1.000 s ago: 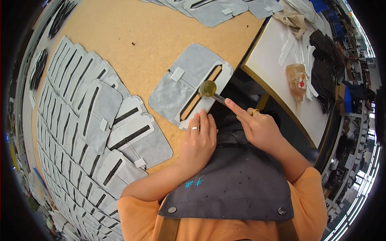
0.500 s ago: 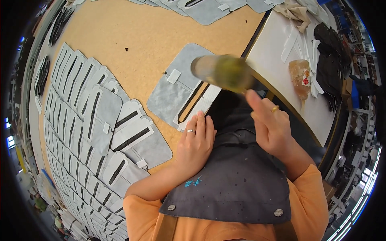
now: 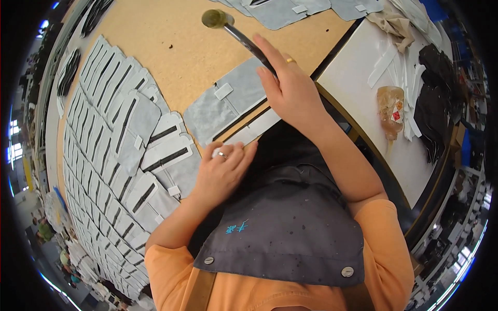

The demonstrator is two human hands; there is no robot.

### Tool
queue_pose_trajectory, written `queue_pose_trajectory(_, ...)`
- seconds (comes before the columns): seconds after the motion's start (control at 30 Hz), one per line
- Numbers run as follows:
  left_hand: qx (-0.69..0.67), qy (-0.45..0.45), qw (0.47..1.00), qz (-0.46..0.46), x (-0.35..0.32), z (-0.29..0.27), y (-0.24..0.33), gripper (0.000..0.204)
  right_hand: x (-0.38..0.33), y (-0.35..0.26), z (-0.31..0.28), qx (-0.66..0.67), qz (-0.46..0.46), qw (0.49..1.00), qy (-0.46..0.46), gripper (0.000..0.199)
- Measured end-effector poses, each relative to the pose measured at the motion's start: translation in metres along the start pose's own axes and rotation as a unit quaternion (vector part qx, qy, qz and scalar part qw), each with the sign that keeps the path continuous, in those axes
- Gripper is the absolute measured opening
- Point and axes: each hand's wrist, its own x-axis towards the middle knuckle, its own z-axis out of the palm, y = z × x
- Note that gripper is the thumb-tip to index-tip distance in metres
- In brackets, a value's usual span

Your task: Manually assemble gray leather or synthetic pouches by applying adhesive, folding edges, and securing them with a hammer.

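Note:
My right hand [image 3: 296, 93] is wrapped round the dark handle of a hammer [image 3: 253, 49], one finger stretched along it. The hammer's round, yellowish head [image 3: 217, 19] is up at the far side, above the tan board. Below my right hand lies a grey leather-like panel [image 3: 207, 110] with a small white tab, a long dark-edged slot and a white strip [image 3: 255, 128] along its near edge. My left hand [image 3: 222, 168] is closed with bent fingers at the strip's left end, pinching the panel's near corner; the fingertips are partly hidden.
Many similar grey panels [image 3: 106, 132] overlap in rows on the left, with more [image 3: 282, 15] at the far edge. On the white table [image 3: 353, 67] at right are a brownish bottle [image 3: 390, 111], white strips and dark cloth [image 3: 433, 114]. The tan board [image 3: 155, 67] lies between.
My right hand has swung the hammer up, away and leftward from beside the panel. My left hand has gone from lying flat on the white strip to gripping its left end, and the panel has turned slightly.

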Motion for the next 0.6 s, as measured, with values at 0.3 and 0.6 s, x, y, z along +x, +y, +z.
queue_pose_trajectory(0.3,-0.056,0.073,0.984,-0.151,-0.028,-0.009,-0.020,0.029,-0.034,0.061,-0.136,-0.275,0.068,0.948,0.144,0.032)
queue_pose_trajectory(0.6,-0.163,0.114,0.980,0.007,0.008,0.014,0.015,0.025,-0.103,0.103,-0.188,-0.213,0.374,0.900,-0.072,0.057)
